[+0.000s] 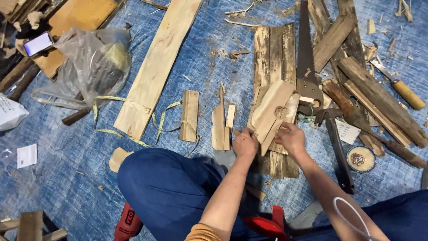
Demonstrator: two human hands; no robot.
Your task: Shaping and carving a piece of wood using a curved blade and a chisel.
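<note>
On the blue tarp (pixel 200 53), near its middle, both hands grip a pale wood offcut (pixel 269 109) over a slatted panel (pixel 274 58): the left hand (pixel 245 143) is closed on its lower corner, the right hand (pixel 290 138) pinches its lower edge. A handsaw (pixel 306 67) lies just right of the panel, touching dark scrap boards (pixel 374 93). A long plank (pixel 156 67) and yellow measuring tape (pixel 133 134) lie left, and a grey plastic bag (pixel 96 62) sits toward the upper left corner.

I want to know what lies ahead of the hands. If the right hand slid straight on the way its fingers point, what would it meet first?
The right hand points up and left into the pale wood piece it already grips; beyond that lie the dark slats.
</note>
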